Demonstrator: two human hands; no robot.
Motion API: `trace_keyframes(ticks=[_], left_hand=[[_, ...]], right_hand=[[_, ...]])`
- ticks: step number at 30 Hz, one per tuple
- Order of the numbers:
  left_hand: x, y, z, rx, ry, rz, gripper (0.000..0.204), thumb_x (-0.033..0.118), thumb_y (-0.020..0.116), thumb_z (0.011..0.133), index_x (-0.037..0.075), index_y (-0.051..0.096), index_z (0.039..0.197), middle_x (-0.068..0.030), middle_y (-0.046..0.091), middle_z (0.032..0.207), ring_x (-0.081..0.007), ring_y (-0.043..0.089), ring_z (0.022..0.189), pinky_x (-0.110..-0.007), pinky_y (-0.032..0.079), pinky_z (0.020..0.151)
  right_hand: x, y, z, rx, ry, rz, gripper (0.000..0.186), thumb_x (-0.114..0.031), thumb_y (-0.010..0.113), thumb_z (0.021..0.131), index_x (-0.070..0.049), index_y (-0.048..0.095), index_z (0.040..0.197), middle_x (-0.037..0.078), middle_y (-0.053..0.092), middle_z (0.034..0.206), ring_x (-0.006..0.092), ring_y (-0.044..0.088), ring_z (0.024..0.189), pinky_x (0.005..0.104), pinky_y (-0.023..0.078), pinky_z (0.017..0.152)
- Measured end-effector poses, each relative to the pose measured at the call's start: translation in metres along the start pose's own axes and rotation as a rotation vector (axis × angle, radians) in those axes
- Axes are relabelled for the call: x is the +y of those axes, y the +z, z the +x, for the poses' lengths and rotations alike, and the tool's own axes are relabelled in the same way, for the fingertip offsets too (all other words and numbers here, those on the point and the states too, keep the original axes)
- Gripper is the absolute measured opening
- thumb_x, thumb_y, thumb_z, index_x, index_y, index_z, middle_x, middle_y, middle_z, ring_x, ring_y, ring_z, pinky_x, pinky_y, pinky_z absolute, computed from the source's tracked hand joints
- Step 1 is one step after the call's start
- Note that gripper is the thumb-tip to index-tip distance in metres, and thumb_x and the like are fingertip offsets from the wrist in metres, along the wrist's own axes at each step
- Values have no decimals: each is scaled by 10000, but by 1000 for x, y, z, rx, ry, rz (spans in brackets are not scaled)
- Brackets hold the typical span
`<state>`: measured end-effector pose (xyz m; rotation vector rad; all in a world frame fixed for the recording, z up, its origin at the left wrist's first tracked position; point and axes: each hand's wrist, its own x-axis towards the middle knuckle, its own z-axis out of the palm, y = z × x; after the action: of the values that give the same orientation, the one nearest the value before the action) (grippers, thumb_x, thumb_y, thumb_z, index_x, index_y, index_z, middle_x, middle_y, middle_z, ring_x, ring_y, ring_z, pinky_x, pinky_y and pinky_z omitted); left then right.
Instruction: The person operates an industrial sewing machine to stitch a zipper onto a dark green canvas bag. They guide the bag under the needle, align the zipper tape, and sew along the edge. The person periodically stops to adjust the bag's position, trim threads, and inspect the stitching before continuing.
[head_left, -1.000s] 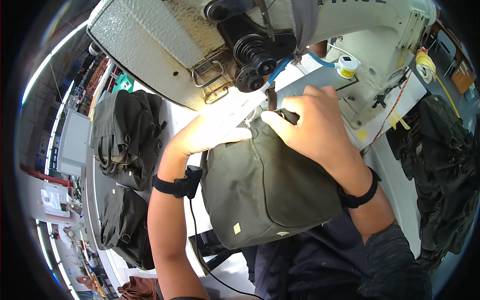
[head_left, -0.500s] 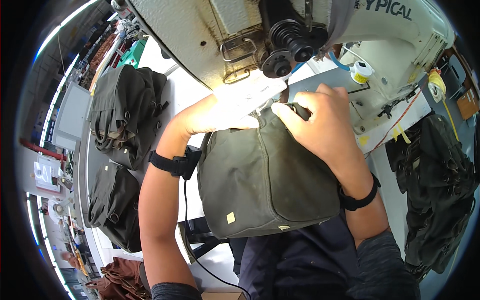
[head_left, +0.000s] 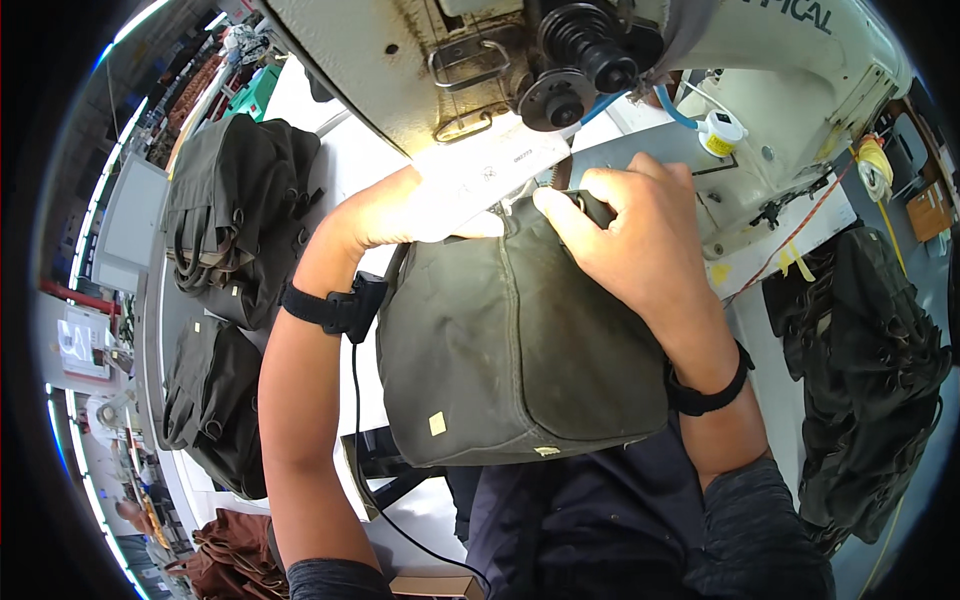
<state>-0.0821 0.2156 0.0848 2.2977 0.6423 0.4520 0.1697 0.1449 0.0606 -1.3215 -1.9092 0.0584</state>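
A dark olive fabric bag (head_left: 450, 330) with a curved seam down its middle hangs between my arms, its upper edge at the sewing machine (head_left: 430, 80). My right hand (head_left: 640, 230) is closed on that edge, thumb on top and fingers curled. On the other side my left hand (head_left: 400, 208) grips the edge, its thumb along the fabric. Glare from the machine lamp washes it out, and its fingers are hidden behind the bag and machine parts. The needle area is mostly covered by a pale plate (head_left: 510, 165). Small yellow tags (head_left: 437, 424) sit near the bag's bottom.
Olive bags (head_left: 235, 200) are piled on the table at left, with another bag (head_left: 212, 400) nearer and reddish-brown fabric (head_left: 235, 555) below. More dark bags (head_left: 865, 380) hang at right. A black cable (head_left: 358, 420) runs from my left wrist strap (head_left: 340, 308). A yellow thread cone (head_left: 873, 180) stands far right.
The whole view has shifted slightly, so the bag and both arms appear a little farther left and higher. Both hands keep their hold on the bag's upper edge.
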Motion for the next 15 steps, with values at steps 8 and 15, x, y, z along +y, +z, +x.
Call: trace_keyframes(ticks=[8, 15], left_hand=[[-17, -6, -19, 178, -298, -371, 626, 209, 849, 854, 13, 600, 1393, -80, 638, 1225, -172, 583, 1050, -335, 481, 899], [0, -49, -20, 55, -647, -173, 534, 210, 814, 884, 7, 635, 1345, -125, 659, 1257, -197, 607, 1102, -357, 484, 940]], right_hand=[[3, 2, -10, 75, 11, 49, 244, -277, 788, 855, -70, 707, 752, 42, 597, 583, 272, 563, 703, 416, 401, 785], [-13, 14, -48, -134, 477, 1000, 156, -137, 758, 926, -14, 667, 956, -5, 583, 675, 74, 513, 667, 279, 412, 648]])
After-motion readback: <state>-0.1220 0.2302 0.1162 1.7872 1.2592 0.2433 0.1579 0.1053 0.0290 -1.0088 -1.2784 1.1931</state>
